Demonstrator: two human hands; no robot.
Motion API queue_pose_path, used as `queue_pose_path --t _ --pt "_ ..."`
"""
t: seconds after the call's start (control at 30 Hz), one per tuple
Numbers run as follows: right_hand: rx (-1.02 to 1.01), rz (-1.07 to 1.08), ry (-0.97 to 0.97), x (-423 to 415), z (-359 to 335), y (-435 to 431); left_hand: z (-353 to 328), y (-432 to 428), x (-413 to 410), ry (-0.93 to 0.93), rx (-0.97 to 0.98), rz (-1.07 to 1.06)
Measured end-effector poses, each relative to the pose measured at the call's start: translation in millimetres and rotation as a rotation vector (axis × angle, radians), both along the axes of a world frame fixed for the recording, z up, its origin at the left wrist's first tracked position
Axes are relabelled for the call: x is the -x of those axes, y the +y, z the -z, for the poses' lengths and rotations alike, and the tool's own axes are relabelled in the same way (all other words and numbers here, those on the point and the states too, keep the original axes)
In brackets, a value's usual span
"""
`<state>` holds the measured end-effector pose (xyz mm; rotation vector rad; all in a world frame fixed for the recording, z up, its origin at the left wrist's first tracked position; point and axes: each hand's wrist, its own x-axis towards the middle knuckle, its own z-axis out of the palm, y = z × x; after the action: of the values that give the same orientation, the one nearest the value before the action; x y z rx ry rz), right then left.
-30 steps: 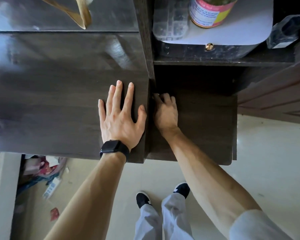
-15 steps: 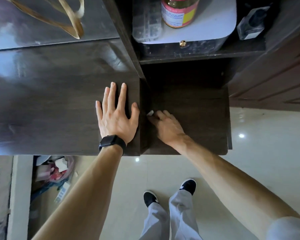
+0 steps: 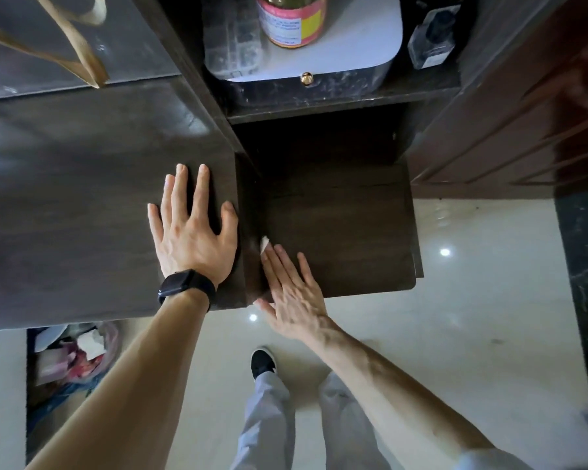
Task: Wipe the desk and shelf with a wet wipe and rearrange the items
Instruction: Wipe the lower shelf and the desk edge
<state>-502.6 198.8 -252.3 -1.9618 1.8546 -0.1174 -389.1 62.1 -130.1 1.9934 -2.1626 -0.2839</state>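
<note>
The left hand [image 3: 192, 239] rests flat on the desk [image 3: 82, 198]; fingers spread. The right hand [image 3: 292, 293], fingers straight, presses the wet wipe [image 3: 264, 243] onto the shelf [image 3: 347, 225].

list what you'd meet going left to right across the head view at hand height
dark brown wooden desk top, left hand lying flat on it, small white wet wipe, right hand, dark brown wooden lower shelf, glossy cream floor

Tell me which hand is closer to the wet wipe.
Right. The right hand touches the wet wipe on the lower shelf with straight fingers; the left hand lies flat on the desk, apart from it.
</note>
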Motion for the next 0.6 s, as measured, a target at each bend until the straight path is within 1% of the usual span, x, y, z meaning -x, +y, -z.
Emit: queue_pose_path --t 0.07,0.17,0.2,0.27,0.3,0.33,0.37,0.4,0.5,0.53,0.57,0.6 --pt "0.001 0.134 0.046 19.4 0.6 8.6 -1.0 0.5 0.6 0.002 -0.014 0.002" --pt "-0.039 0.488 0.201 70.7 4.4 26.5 -2.2 1.1 1.2 -0.008 -0.024 0.013" --pt "-0.075 0.616 0.221 89.1 3.6 30.3 -2.3 0.9 1.5 -0.009 -0.024 0.019" --pt "-0.098 0.862 0.210 110.2 -1.1 31.3 -2.1 0.7 1.0 -0.007 -0.021 0.027" --pt "-0.083 0.958 0.198 108.1 -2.5 28.3 -1.6 0.6 0.5 -0.007 -0.021 0.031" --pt "-0.063 1.009 0.191 96.9 -4.0 22.8 -1.2 0.9 0.3 -0.004 -0.023 0.034" --pt "-0.045 0.986 0.194 78.1 -4.4 17.4 -0.7 1.6 0.1 0.000 -0.023 0.038" --pt "-0.031 0.882 0.196 52.7 -2.7 13.6 -0.5 1.9 -0.3 0.002 -0.024 0.041" --pt "0.015 0.343 0.142 -15.9 4.0 9.3 -2.0 1.0 -1.0 0.004 -0.033 0.064" --pt "0.029 0.213 0.127 -19.3 6.4 8.6 -2.2 0.6 -1.8 0.005 -0.037 0.068" --pt "0.037 0.135 0.122 -12.4 7.0 7.8 -2.1 0.8 -2.7 0.006 -0.038 0.071" --pt "0.040 0.122 0.136 0.5 6.7 8.2 -1.6 1.7 -3.9 0.009 -0.037 0.072"
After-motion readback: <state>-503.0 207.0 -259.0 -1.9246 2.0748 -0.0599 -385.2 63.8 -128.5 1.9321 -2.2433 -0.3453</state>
